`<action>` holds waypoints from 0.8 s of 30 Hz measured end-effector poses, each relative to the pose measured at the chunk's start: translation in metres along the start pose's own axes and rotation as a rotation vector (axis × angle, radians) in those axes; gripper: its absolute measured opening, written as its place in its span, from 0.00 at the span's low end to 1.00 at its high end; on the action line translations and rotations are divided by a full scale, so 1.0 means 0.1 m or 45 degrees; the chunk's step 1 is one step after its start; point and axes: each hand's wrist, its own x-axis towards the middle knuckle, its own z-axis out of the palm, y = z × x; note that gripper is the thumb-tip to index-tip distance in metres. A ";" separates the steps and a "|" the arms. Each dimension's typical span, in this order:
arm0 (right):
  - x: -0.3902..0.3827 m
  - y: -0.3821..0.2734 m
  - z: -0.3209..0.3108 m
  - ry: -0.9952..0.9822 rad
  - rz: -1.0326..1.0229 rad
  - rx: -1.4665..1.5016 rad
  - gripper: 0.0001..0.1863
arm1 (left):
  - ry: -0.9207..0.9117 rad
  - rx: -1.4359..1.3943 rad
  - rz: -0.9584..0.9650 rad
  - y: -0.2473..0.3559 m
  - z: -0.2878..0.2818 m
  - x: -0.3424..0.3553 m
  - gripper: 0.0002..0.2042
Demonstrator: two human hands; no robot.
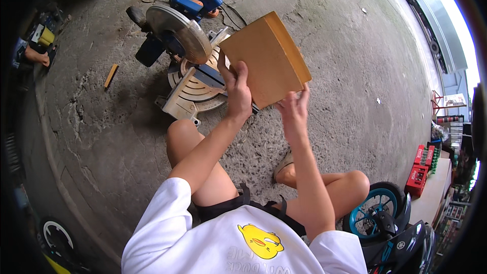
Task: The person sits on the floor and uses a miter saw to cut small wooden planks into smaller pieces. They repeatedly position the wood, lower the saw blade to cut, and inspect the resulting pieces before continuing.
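A flat tan wooden board (261, 61), with a raised strip along its right edge, is held up tilted in front of me. My left hand (237, 89) grips it by the lower left edge, thumb lying on the broad face and the other fingers reaching along the edge. At the lower right corner, my right hand (294, 109) has its fingers and thumb around the board's edge; part of that contact is hidden. Just beyond and left of the board stands a blue miter saw (177, 35) on the ground, its round base partly covered by the board and my left hand.
A small wood offcut (111, 76) lies on the rough concrete floor (345, 96) left of the saw. The saw's dark cord (234, 16) runs behind the board. A motorcycle (390, 223) is at the lower right, near red crates (418, 177). Another person's foot (43, 57) shows far left.
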 end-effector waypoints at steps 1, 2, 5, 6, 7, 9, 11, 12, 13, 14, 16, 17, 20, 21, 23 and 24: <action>-0.01 0.09 0.10 0.057 -0.097 0.098 0.39 | -0.028 0.025 0.070 -0.04 -0.01 0.00 0.36; 0.03 0.09 0.09 0.095 -0.081 0.228 0.37 | -0.189 0.104 0.080 0.03 0.00 0.02 0.39; 0.15 0.00 -0.08 0.167 0.005 0.482 0.31 | -0.600 0.209 0.033 0.22 -0.04 0.17 0.41; 0.17 -0.02 -0.20 0.111 0.017 0.391 0.30 | -0.631 0.295 0.007 0.25 -0.12 0.25 0.38; 0.23 -0.02 -0.36 0.061 0.030 0.300 0.30 | -0.665 0.382 -0.021 0.22 -0.21 0.36 0.35; 0.23 0.04 -0.61 0.053 0.087 0.166 0.27 | -0.651 0.463 -0.160 -0.04 -0.39 0.34 0.28; 0.26 0.41 -0.94 0.131 0.160 0.048 0.26 | -0.511 0.686 -0.209 -0.49 -0.55 0.04 0.28; 0.21 0.68 -1.12 0.165 0.198 -0.015 0.25 | -0.442 0.795 -0.229 -0.74 -0.60 -0.15 0.29; 0.09 0.93 -1.25 0.296 0.244 -0.081 0.24 | -0.283 0.858 -0.370 -0.94 -0.62 -0.46 0.28; -0.04 1.20 -1.36 0.417 0.290 -0.147 0.23 | -0.246 0.931 -0.327 -1.18 -0.71 -0.73 0.28; -0.40 1.75 -1.62 0.509 0.418 -0.216 0.23 | -0.201 1.037 -0.513 -1.63 -1.02 -1.20 0.28; -0.63 2.04 -1.76 0.549 0.457 -0.294 0.23 | -0.228 1.120 -0.625 -1.75 -1.16 -1.39 0.29; -1.26 2.74 -2.08 0.615 0.470 -0.430 0.24 | -0.304 1.373 -0.884 -2.00 -1.48 -1.88 0.29; -1.38 2.85 -2.06 0.624 0.451 -0.455 0.24 | -0.314 1.463 -0.909 -2.03 -1.55 -1.98 0.29; -1.53 2.91 -1.94 0.677 0.545 -0.919 0.25 | -0.308 1.668 -0.848 -2.08 -1.62 -2.17 0.30; -1.48 2.87 -1.78 0.662 0.579 -1.140 0.26 | -0.315 1.710 -0.879 -2.04 -1.68 -2.16 0.30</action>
